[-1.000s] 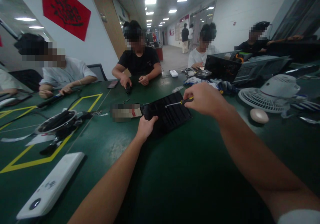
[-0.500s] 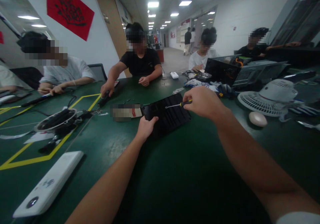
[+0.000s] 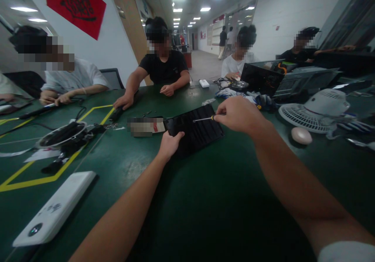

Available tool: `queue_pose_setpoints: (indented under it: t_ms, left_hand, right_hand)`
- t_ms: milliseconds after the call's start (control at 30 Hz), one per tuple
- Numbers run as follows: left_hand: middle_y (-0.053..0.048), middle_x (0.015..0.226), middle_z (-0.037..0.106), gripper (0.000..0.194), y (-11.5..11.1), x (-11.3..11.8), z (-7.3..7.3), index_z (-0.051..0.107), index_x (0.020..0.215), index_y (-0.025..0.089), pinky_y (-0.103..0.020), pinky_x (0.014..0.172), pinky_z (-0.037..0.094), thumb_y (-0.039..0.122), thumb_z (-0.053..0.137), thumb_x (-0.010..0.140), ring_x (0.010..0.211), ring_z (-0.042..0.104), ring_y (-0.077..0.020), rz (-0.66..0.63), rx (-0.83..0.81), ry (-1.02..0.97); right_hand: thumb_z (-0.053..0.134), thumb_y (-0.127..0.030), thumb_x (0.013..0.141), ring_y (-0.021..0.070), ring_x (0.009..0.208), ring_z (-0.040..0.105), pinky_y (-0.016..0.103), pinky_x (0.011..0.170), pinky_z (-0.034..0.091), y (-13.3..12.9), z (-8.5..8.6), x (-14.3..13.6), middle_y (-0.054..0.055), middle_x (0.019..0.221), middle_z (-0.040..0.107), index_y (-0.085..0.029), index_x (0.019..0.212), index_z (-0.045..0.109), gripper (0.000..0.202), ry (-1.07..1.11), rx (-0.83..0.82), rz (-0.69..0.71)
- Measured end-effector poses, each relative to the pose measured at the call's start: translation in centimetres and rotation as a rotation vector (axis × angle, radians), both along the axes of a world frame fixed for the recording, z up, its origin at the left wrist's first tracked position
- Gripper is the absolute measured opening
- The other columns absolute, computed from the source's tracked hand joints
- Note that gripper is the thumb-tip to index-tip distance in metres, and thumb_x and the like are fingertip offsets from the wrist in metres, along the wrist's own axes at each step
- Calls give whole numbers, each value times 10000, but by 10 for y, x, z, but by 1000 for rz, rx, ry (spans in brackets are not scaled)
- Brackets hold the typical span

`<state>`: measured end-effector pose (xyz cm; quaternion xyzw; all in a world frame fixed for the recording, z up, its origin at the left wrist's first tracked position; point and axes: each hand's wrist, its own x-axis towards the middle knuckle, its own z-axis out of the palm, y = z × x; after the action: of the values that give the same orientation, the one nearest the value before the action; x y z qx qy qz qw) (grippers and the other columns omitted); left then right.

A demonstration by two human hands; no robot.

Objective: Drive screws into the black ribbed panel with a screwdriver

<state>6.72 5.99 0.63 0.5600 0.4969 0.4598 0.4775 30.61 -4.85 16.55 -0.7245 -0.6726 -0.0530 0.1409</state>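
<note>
A black rectangular panel (image 3: 202, 137) with ridges lies tilted over the green table (image 3: 181, 203). At its left edge, my left hand (image 3: 170, 143) grips it, with the thumb on top. My right hand (image 3: 234, 113) is closed round the yellow and black handle of a screwdriver (image 3: 203, 119), most of the handle hidden by the fingers. The screwdriver's metal shaft points left across the panel, its tip over the panel's upper middle. Whether the tip touches the surface is too small to tell.
A small box (image 3: 158, 125) lies left of the panel. A white device (image 3: 55, 207) is at the near left, cables and a ring-shaped object (image 3: 63, 137) beyond it. To the right are a white fan (image 3: 316, 111) and a pale oval object (image 3: 301, 136). Several people sit around the table.
The view has shifted slightly. My left hand still holds the panel; my right hand's fingers now cover more of the screwdriver handle. The person opposite has moved a hand slightly left with a dark object.
</note>
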Motion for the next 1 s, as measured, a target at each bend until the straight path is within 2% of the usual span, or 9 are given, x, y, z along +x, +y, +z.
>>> queue_pose_setpoints:
  t_ms: [133,367,467,600,800,1000]
  left_hand:
    - [-116,1005,844,387,-1,0,1,793,966,179,-454,943,628,411,903,676,979,799,-337,-8,-15,-9]
    - [-120,991,841,384,-1,-1,1,791,981,168,-463,942,629,413,883,701,965,800,-340,-8,3,20]
    - [-112,973,838,379,-1,-1,0,788,979,164,-463,964,625,414,877,708,970,799,-336,-7,18,29]
    - [-113,989,837,372,1,0,-2,781,973,166,-466,967,629,406,880,708,973,798,-334,2,24,24]
    - [-108,982,828,356,2,2,-4,765,973,173,-470,979,631,369,887,702,982,799,-331,-3,-7,-11]
    - [-114,1006,832,340,4,2,-7,769,980,169,-471,970,634,369,869,725,969,798,-329,-21,29,-14]
  right_hand:
    - [700,-375,974,337,985,761,440,804,558,-1,-1,0,131,990,839,-242,980,898,239,-24,-17,-13]
    - [702,-345,989,321,1010,755,429,814,548,-2,-1,-2,100,1024,837,-272,1068,871,201,-21,-24,25]
    - [768,-316,928,330,1036,756,436,834,557,-1,-1,-2,95,1058,839,-269,1041,878,164,1,-14,18]
    - [790,-215,850,350,1075,759,446,845,570,0,-3,-2,100,1104,843,-265,1055,883,230,2,4,15]
    - [760,-239,872,367,1095,760,464,864,574,0,-4,-2,115,1105,846,-263,1064,897,237,-1,14,1]
    - [757,-309,892,360,1083,749,472,896,568,1,-5,-1,113,1095,840,-276,1060,904,226,-45,28,-18]
